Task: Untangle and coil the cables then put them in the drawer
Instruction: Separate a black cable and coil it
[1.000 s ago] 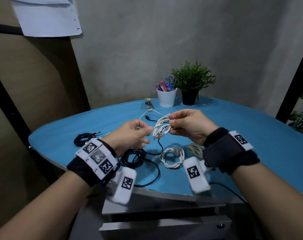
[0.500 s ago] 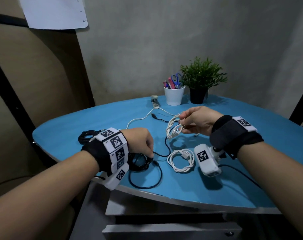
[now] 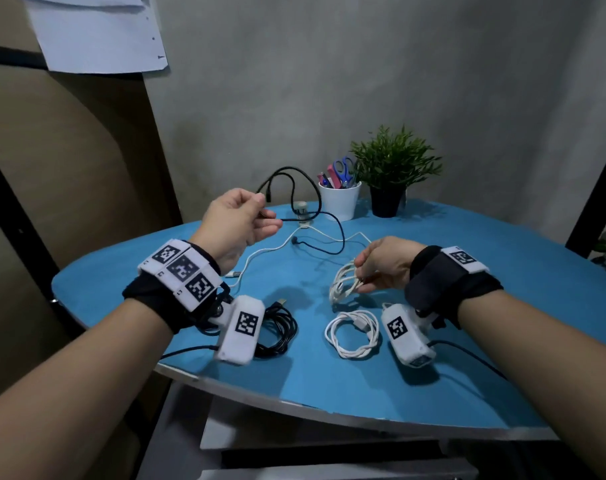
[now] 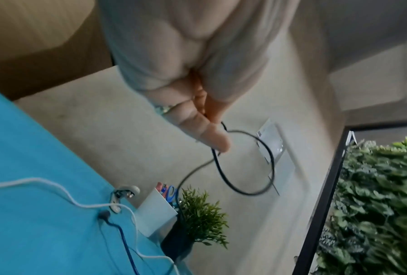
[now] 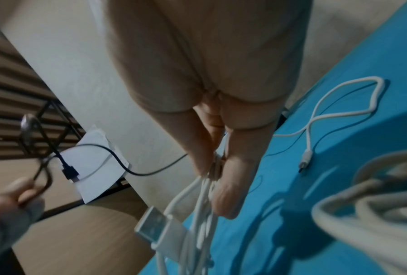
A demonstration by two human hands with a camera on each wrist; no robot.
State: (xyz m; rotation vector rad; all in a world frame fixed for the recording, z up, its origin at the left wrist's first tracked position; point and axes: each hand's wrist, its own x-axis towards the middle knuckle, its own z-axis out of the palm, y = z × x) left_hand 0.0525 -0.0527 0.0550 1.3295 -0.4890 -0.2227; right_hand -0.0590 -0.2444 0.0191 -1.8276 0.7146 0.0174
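Grey wall backs the blue table (image 3: 468,341). Above its middle, the left hand (image 3: 237,220) pinches a loose black cable (image 3: 341,237), raised. Nearer the front edge, the right hand (image 3: 386,263) grips a coiled white cable (image 3: 343,282).

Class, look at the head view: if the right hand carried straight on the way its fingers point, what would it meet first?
The right hand points left, holding a white cable bundle. Probably the loose white cable on the table; depth is unclear.

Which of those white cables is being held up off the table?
The white coil pinched in the right hand; the other white coil lies flat nearer the table edge.
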